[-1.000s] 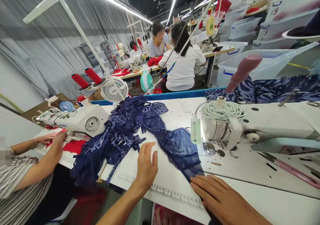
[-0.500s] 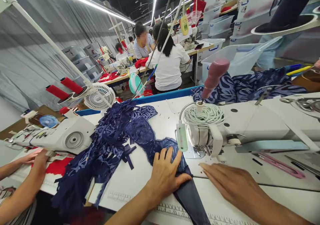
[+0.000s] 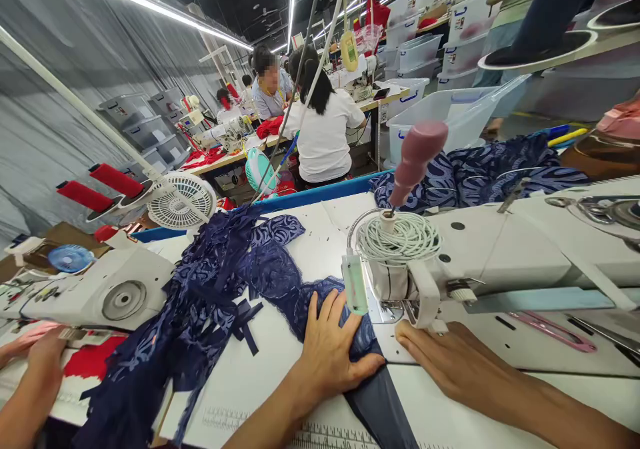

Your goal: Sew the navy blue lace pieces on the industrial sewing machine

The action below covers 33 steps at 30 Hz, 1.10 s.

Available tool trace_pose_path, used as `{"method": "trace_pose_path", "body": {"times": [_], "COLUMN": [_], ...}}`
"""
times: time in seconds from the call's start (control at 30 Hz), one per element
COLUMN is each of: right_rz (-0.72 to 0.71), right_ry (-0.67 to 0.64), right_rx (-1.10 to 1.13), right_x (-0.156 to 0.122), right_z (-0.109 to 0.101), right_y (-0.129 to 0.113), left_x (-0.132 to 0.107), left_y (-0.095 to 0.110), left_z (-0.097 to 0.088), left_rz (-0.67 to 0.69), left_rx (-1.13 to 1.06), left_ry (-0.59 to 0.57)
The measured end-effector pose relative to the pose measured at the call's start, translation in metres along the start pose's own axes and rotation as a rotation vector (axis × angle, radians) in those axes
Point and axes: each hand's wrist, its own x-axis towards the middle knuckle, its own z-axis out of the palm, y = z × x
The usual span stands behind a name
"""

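Observation:
My left hand [image 3: 333, 349] lies flat with fingers spread on a navy blue lace piece [image 3: 280, 282], pressing it to the white table [image 3: 460, 419] just left of the sewing machine's needle area [image 3: 400, 309]. My right hand [image 3: 443, 359] rests flat on the table, its fingertips reaching the foot of the white sewing machine [image 3: 500, 249]. A plain dark blue strip [image 3: 380, 409] runs from under my left hand toward me.
A pile of navy lace pieces [image 3: 195, 316] lies to the left. A co-worker's hands [image 3: 35, 362] work red fabric at the neighbouring machine [image 3: 100, 289]. Pink scissors [image 3: 550, 330] lie right of my machine. More blue fabric [image 3: 480, 169], bins and seated workers are behind.
My left hand moved from the bare table onto the lace and slid it right toward the needle. My right hand advanced to the machine's foot.

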Motion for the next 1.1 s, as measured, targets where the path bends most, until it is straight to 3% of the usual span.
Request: {"method": "trace_pose_path", "body": {"times": [0.13, 0.4, 0.5, 0.6, 0.77, 1.0, 1.1], "right_rz": [-0.194, -0.158, -0.135, -0.117, -0.095, -0.105, -0.12], "right_ry": [-0.015, -0.087, -0.067, -0.055, -0.05, -0.08, -0.033], "right_rx": [0.133, 0.257, 0.297, 0.337, 0.358, 0.316, 0.157], "right_x": [-0.003, -0.009, -0.015, -0.019, -0.019, -0.014, -0.005], "right_z": [-0.024, -0.013, -0.009, -0.005, -0.002, -0.011, -0.014], "right_y": [-0.01, -0.015, -0.017, -0.02, -0.022, -0.022, -0.016], "left_x": [0.025, 0.059, 0.053, 0.036, 0.01, 0.012, 0.013], "left_y": [0.007, -0.005, -0.002, 0.013, 0.038, 0.031, 0.028], "left_z": [0.0, -0.002, -0.011, -0.013, 0.0, 0.008, 0.009], "left_rz": [0.007, 0.021, 0.036, 0.057, 0.277, 0.164, 0.152], "left_rx": [-0.095, -0.202, -0.163, -0.026, 0.188, 0.164, 0.129], "left_ry": [-0.056, -0.107, -0.075, 0.018, 0.089, 0.036, 0.018]}}
